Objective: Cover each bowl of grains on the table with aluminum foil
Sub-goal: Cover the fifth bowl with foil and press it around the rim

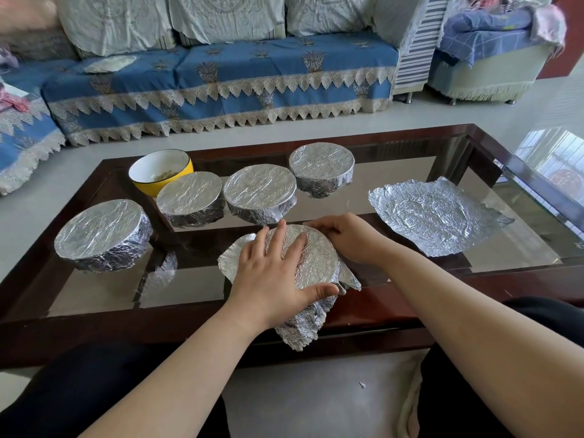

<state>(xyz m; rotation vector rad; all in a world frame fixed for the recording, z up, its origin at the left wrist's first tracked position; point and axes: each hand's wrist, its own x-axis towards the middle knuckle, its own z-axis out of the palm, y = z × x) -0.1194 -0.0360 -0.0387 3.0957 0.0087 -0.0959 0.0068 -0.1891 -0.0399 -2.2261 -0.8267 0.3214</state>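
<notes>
Behind the table, a long sofa (221, 80) draped in blue cloth with tan lace trim, pale cushions (226, 17) along the back. Off right, a small footstool (483, 67) under checked blue fabric. Glossy pale floor (316, 399).

- Left hand (278, 273): palm down, fingers straight and spread flat on the foil (316, 257), thumb along its near edge.
- Right hand (344, 237): at the foil's far right rim, fingers curled over the edge.
- Both forearms bare, reaching forward.
</notes>
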